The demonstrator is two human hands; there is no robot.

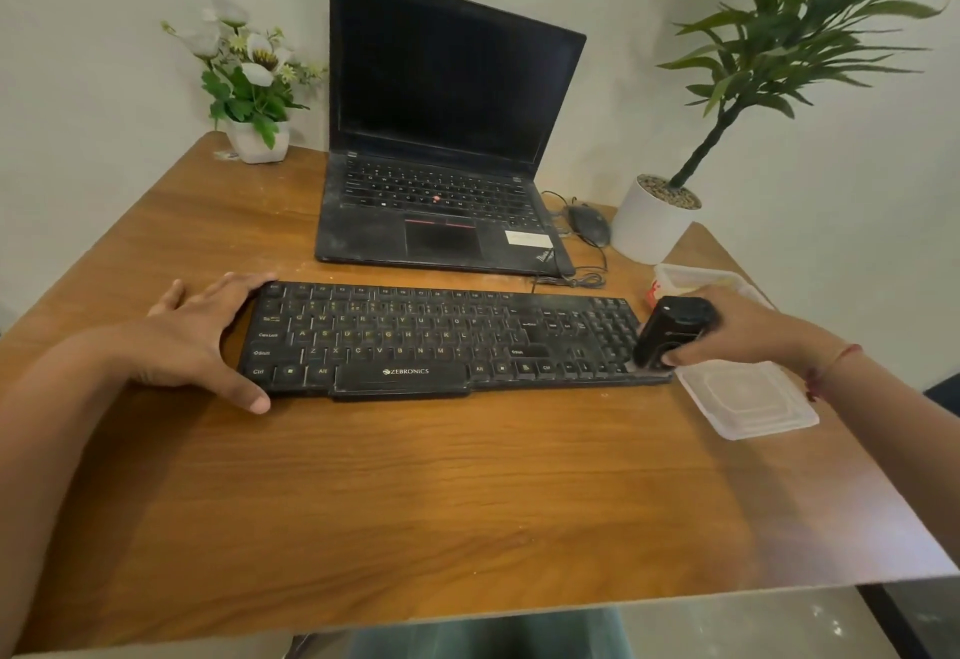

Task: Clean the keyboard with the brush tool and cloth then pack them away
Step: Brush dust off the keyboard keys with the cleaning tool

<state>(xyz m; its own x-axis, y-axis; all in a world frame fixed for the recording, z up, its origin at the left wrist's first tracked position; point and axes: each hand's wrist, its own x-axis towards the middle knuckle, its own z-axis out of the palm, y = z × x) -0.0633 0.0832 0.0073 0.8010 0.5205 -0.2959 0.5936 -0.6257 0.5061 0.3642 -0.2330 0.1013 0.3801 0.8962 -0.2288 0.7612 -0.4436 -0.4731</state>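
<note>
Black keyboard (441, 341), "ZEBRONICS" printed below the space bar, lies mid-tabletop (415, 502); black brush tool (672, 331) rests on its 3 o'clock end over the number pad, right grip (753, 331) wrapped round it, thumb on the near side. Left grip (202, 341) released, fingers spread, bracing the keyboard's 9 o'clock end, thumb at the front edge. Clear lid (748, 398) flat just beside the 3 o'clock end, clear container (696, 282) behind the right grip; open laptop (441, 139) at 12 o'clock, screen dark, "Think" badge partly legible, mouse (589, 224) at its 3 o'clock.
</note>
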